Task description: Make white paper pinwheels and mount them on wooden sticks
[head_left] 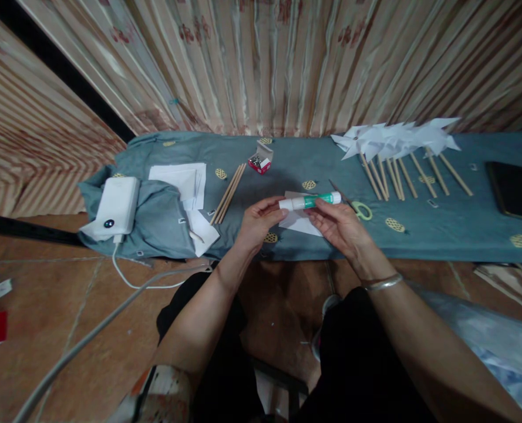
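Note:
A white and green glue stick (312, 201) is held level between my two hands, above the cloth-covered bench. My left hand (263, 220) pinches its white left end, and my right hand (337, 222) grips the green part near the right end. Beneath it lies a piece of white paper (302, 223), partly covered by my right fingers. Scissors with light green handles (363, 210) rest just right of my right hand. To the left of my left hand lie several loose wooden sticks (228, 194). Behind them is an open small red box (259, 164) of metal pins or tacks.
Several white paper pinwheels (397, 141) on sticks lie at the back right, with a dark phone-like slab (515, 189) beyond. White paper sheets (185, 179) and a white power bank (118, 205) with a cable (132, 285) are at left. A curtain (261, 64) hangs behind.

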`<state>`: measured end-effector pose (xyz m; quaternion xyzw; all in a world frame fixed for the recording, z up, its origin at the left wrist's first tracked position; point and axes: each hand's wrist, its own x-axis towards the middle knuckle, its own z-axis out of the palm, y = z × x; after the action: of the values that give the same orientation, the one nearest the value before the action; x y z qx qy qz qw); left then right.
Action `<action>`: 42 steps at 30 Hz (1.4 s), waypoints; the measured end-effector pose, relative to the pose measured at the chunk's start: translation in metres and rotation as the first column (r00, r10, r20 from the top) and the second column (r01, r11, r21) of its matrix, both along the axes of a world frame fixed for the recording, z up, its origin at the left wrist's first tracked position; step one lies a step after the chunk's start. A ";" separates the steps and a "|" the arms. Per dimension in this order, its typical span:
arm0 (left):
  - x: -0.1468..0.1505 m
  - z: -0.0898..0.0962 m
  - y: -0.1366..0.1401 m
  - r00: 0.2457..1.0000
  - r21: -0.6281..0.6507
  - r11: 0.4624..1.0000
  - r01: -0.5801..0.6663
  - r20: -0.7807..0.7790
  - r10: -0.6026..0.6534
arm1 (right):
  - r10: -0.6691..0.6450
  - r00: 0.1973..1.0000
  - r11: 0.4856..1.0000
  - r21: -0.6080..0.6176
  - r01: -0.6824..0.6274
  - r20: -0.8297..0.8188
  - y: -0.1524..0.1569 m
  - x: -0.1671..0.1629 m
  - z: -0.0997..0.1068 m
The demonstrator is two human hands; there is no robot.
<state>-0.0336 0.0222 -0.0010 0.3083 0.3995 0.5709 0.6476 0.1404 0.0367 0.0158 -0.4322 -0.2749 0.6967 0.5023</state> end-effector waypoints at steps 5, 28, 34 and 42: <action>0.000 0.000 -0.001 1.000 0.008 1.000 0.003 -0.030 -0.003 | -0.011 1.000 1.000 0.014 0.011 0.027 -0.001 -0.001 -0.001; 0.000 -0.006 0.000 0.972 0.132 0.991 -0.006 -0.231 0.036 | -0.023 0.993 0.999 -0.046 0.028 0.118 -0.005 -0.012 -0.003; -0.001 -0.003 -0.003 0.942 0.166 0.986 -0.002 -0.332 0.058 | 0.038 0.990 0.999 -0.023 -0.036 0.135 -0.006 -0.025 0.000; -0.029 -0.010 0.007 0.829 0.233 0.957 -0.175 -0.490 0.271 | -0.043 0.896 0.976 0.209 -0.056 0.442 -0.004 -0.008 -0.009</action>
<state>-0.0629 0.0296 -0.0111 0.4576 0.5392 0.5725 0.4149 0.1323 0.0323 0.0067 -0.5217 -0.4578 0.5471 0.4679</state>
